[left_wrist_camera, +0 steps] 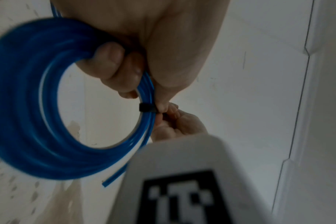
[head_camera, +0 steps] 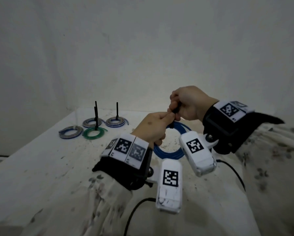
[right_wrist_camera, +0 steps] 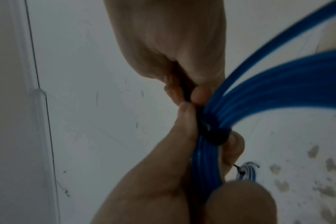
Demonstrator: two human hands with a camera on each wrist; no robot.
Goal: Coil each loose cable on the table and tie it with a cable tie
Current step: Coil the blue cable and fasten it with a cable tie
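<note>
Blue cable [head_camera: 168,153], coiled into a ring, hangs in the air above the tabletop [head_camera: 40,167], and my left hand [head_camera: 153,128] has its fingers [left_wrist_camera: 109,66] curled through the loop, holding the bundled strands tight. Black cable tie [left_wrist_camera: 147,107] is wrapped around the strands just beyond that grip, and one loose cable end [left_wrist_camera: 113,179] sticks out free at the bottom of the ring. My right hand [head_camera: 188,103] sits above, touching the left, its grip closed on the tie's black tail [head_camera: 176,108], thumb and fingers pinching it right against the coil. Four tied coils lie well apart at the far left of the tabletop: a green coil [head_camera: 95,132], a grey-blue one [head_camera: 71,132] beside it, and two more [head_camera: 92,122] [head_camera: 117,121] behind, black tie tails standing upright from three of them.
</note>
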